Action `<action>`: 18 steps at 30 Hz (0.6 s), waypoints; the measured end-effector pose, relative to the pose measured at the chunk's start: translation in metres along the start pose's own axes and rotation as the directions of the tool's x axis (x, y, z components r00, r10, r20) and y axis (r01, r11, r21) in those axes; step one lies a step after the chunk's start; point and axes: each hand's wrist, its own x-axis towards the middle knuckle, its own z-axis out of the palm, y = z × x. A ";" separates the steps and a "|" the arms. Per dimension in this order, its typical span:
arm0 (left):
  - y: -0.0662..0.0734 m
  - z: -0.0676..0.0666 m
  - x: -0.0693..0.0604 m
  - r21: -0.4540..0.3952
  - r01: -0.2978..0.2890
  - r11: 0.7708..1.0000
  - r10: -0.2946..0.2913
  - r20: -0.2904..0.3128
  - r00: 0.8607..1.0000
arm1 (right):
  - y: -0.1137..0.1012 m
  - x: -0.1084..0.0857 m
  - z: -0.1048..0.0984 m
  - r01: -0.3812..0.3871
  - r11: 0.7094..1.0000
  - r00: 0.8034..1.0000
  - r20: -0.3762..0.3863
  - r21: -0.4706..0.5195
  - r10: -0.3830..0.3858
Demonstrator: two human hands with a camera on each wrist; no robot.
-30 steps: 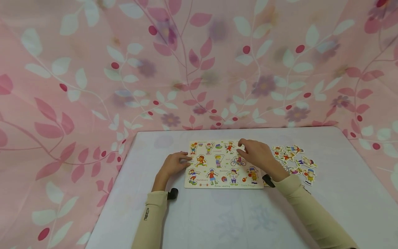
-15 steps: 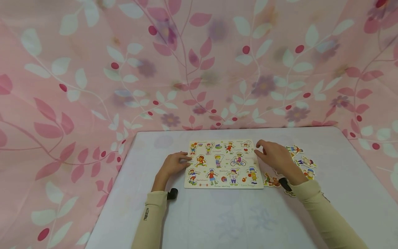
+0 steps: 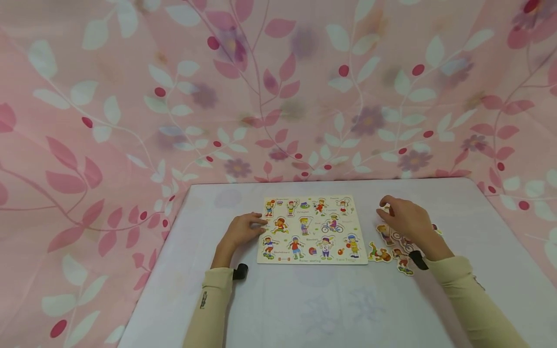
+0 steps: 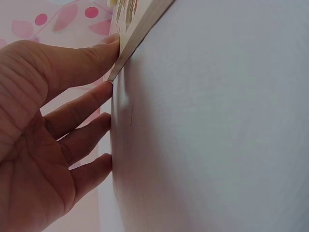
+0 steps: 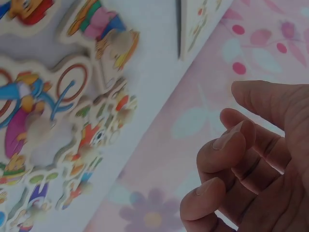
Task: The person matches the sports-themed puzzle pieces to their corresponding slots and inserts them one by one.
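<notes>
A flat puzzle board (image 3: 315, 231) with pictures of children playing sports lies on the white table. My left hand (image 3: 244, 228) rests at its left edge, fingers extended; in the left wrist view the thumb and index fingertips touch the board's edge (image 4: 145, 21). My right hand (image 3: 406, 220) hovers over a heap of loose cut-out puzzle pieces (image 3: 379, 253) right of the board. Its fingers are loosely bent and hold nothing. The right wrist view shows pieces with pale round knobs, among them a bicycle rider piece (image 5: 21, 116). My right hand hides part of the heap.
White cloth covers the table (image 3: 304, 299). A pink floral curtain (image 3: 278, 96) hangs behind its back edge and along the left side. Each wrist wears a small black camera (image 3: 241, 271).
My right hand has moved rightward from above the board's right part to above the loose pieces, uncovering the board's upper right corner. The left hand and board have stayed in place.
</notes>
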 end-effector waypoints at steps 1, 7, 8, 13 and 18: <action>0.000 0.000 0.000 0.001 -0.005 1.000 0.005 -0.001 1.000 | 0.003 -0.001 0.000 -0.002 1.000 1.000 0.000 -0.001 0.002; 0.002 -0.002 -0.002 0.009 -0.019 1.000 0.019 -0.002 1.000 | 0.020 -0.003 0.000 -0.019 1.000 1.000 -0.004 0.017 0.019; 0.002 -0.002 -0.002 0.007 -0.017 1.000 0.017 -0.001 1.000 | 0.022 -0.004 0.001 -0.027 0.999 1.000 -0.001 0.018 0.027; 0.002 -0.002 -0.002 0.000 -0.005 1.000 0.005 0.005 1.000 | 0.034 -0.004 0.001 -0.062 0.998 0.998 0.022 0.023 0.062; 0.001 -0.002 -0.001 -0.001 -0.001 1.000 0.001 0.004 1.000 | 0.044 -0.005 0.002 -0.077 0.997 0.997 0.034 0.026 0.076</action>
